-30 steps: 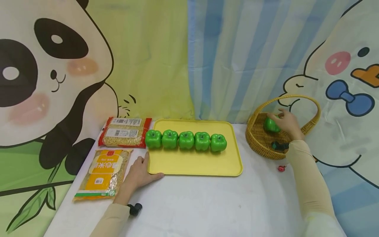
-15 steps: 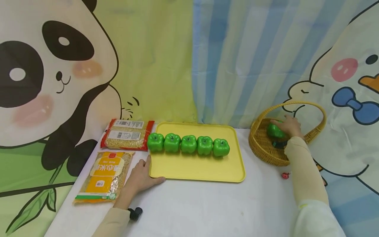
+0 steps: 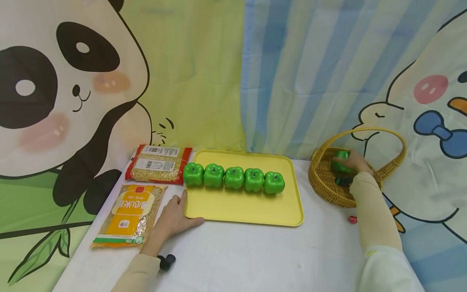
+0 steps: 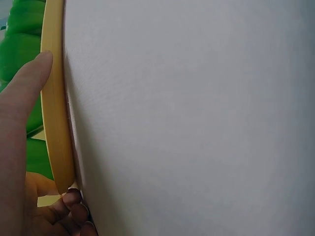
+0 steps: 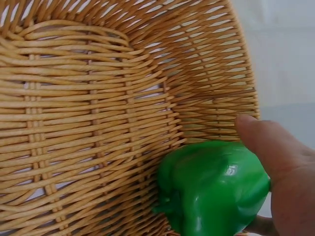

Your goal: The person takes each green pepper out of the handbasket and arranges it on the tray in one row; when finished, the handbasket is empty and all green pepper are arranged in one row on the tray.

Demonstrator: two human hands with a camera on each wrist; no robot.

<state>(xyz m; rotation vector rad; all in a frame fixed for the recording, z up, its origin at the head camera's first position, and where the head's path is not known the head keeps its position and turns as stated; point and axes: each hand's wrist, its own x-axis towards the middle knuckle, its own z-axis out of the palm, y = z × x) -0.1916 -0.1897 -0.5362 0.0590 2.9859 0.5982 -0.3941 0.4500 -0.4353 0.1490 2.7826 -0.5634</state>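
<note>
My right hand (image 3: 358, 163) reaches into a wicker basket (image 3: 322, 190) and grips a green bell pepper (image 3: 341, 155). In the right wrist view, the thumb lies along the upper side of that pepper (image 5: 216, 187), which rests against the basket's woven wall (image 5: 206, 73). At the front left corner of a yellow tray (image 3: 240, 207), my left hand (image 3: 173, 215) holds the edge. Its thumb presses the front rim (image 4: 55, 123) and its fingers bend round the corner. Several green bell peppers (image 3: 234, 177) stand in a row on the tray.
Left of the tray lie a red-edged grain packet (image 3: 155, 163) and an orange-and-clear grain packet (image 3: 127, 215). A small red object (image 3: 352, 219) lies in front of the basket, beside the right sleeve. The basket's handle (image 3: 365, 129) arches above the right hand. A printed curtain (image 3: 189, 73) hangs behind.
My right hand has settled lower round the pepper in the basket, covering more of it. The left hand stays at the tray corner. The head view has shifted slightly.
</note>
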